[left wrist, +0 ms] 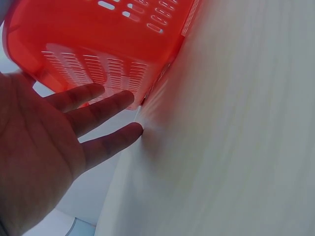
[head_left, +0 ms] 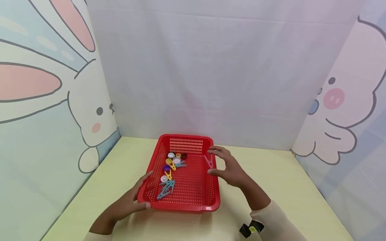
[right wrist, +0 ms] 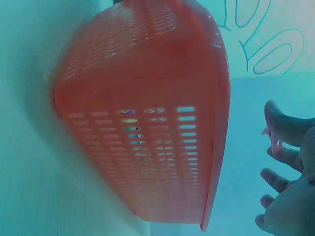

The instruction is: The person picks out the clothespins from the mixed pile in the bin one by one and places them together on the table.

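Note:
A red perforated plastic basket (head_left: 193, 208) stands on the table. Along its left side lie several small bottle caps (head_left: 167, 168) in white, yellow, purple and dark colours, with yellow clothespins (head_left: 168, 175) and blue clothespins (head_left: 166, 190) among them. My left hand (head_left: 129, 202) is at the basket's near left rim, fingers spread; straight fingers lie along its outer wall in the left wrist view. Over the right rim, my right hand (head_left: 230, 169) pinches a pink clothespin (right wrist: 274, 141) between thumb and index finger, the other fingers apart.
The pale yellow table (head_left: 268, 170) extends on both sides of the basket. A white cloth wall (head_left: 205, 77) stands behind it. Side panels carry a cartoon rabbit (head_left: 87, 117) on the left and a pink-nosed cartoon animal (head_left: 346, 100) on the right.

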A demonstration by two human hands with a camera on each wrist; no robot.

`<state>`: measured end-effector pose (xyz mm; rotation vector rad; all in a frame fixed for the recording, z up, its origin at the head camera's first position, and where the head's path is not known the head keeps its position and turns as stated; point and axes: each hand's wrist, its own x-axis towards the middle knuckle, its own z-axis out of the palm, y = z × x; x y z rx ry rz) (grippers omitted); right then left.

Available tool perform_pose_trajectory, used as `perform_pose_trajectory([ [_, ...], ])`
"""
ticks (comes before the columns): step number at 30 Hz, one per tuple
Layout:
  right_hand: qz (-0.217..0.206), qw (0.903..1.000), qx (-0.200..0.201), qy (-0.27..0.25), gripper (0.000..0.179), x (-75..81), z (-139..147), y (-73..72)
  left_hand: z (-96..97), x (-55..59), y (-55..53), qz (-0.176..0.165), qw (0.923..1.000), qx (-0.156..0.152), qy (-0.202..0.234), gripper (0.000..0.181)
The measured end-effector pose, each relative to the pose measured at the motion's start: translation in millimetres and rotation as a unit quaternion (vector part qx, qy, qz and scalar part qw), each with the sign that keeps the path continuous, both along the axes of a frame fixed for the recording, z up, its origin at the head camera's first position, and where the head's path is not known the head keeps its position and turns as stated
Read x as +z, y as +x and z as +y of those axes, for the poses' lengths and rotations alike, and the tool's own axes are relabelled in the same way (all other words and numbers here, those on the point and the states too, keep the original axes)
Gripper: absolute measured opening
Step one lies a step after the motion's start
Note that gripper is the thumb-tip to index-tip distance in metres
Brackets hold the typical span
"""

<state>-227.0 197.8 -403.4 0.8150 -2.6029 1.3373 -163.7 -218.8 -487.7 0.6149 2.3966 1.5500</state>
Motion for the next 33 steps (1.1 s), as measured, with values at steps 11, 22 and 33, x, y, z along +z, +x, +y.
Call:
perform_pose_trajectory([
  [11,0.021,0.9962,-0.085,0.000,0.072,-18.1,31,3.5,-0.1,-1.3,-1.3,-0.005,1.0000,-0.002,0.007,0.116],
  [22,0.021,0.9935,-0.110,0.019,0.070,-39.8,66,5.3,-0.4,-2.1,-2.4,-0.004,0.9999,-0.002,0.010,0.116],
  [33,-0.055,0.9879,-0.143,0.025,0.069,-57.2,91,6.2,-1.8,0.6,-0.4,0.011,0.9998,-0.016,0.008,0.115],
])
